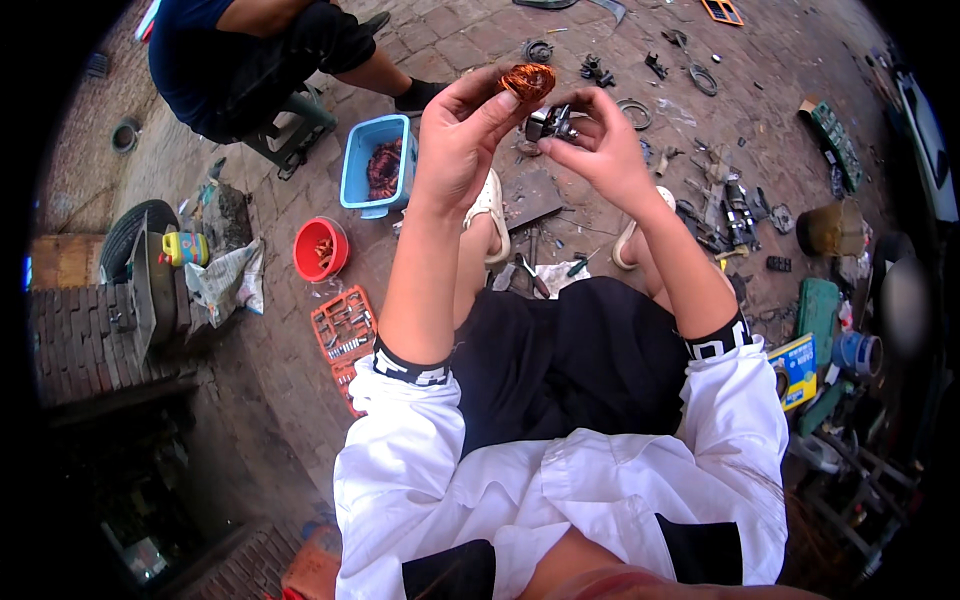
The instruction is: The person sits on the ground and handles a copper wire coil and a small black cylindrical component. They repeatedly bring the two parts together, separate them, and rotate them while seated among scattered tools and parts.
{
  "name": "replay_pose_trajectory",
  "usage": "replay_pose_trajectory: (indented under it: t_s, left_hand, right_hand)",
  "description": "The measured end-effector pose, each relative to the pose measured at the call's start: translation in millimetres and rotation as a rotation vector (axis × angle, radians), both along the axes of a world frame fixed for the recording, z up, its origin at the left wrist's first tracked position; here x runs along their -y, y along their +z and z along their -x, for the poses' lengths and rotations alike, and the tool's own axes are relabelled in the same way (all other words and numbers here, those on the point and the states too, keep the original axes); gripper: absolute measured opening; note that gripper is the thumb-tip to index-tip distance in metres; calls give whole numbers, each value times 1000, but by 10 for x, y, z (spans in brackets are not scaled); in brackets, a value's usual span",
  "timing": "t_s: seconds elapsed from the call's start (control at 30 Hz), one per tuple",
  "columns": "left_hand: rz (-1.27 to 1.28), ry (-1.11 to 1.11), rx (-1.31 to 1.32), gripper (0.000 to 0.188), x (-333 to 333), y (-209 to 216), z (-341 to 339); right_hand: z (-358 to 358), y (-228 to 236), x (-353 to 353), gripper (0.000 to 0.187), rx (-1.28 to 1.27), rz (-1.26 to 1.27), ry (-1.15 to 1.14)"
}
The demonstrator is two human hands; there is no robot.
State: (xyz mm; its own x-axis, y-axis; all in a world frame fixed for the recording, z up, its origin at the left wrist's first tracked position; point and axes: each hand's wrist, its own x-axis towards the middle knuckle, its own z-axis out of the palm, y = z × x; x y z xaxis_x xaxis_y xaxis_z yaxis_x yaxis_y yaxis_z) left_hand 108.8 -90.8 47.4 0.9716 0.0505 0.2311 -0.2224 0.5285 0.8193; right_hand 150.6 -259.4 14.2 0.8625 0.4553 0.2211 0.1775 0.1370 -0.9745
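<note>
My left hand (pixel 463 122) is closed on a copper wire coil (pixel 528 82), its bright orange-brown windings facing up. Close beside it, my right hand (pixel 600 145) grips a small black and silver metal part (pixel 548 124) between thumb and fingers. I cannot make out what kind of part it is. Both hands are raised in front of me above the brick ground, and the two pieces are near each other. Whether they touch cannot be told. Below them a flat dark metal plate (pixel 533 198) lies between my shoes.
To the left stand a blue basin (pixel 350 165) with copper coils inside and a red bucket (pixel 340 262). An orange socket set case (pixel 340 328) lies open nearby. A seated person (pixel 235 60) is at upper left. Metal parts (pixel 738 215) litter the ground at right, near a green case (pixel 835 145).
</note>
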Motion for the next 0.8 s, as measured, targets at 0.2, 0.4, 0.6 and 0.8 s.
replay_pose_trajectory:
  t_s: [0.2,0.4,0.6,0.8]
  left_hand:
    - [-26,57,-33,32,61,0,-28]
    - [-65,-6,-61,32,43,-72,-23]
    - [-93,-2,-66,30,54,-70,-35]
    - [173,74,-48,27,-187,-83,-101]
  right_hand:
    - [-29,50,45,49,-184,-121,-4]
    - [-65,-2,53,48,-145,-70,-91]
    - [-111,-36,89,43,-385,-239,-49]
    - [-170,46,221,40,-317,-221,95]
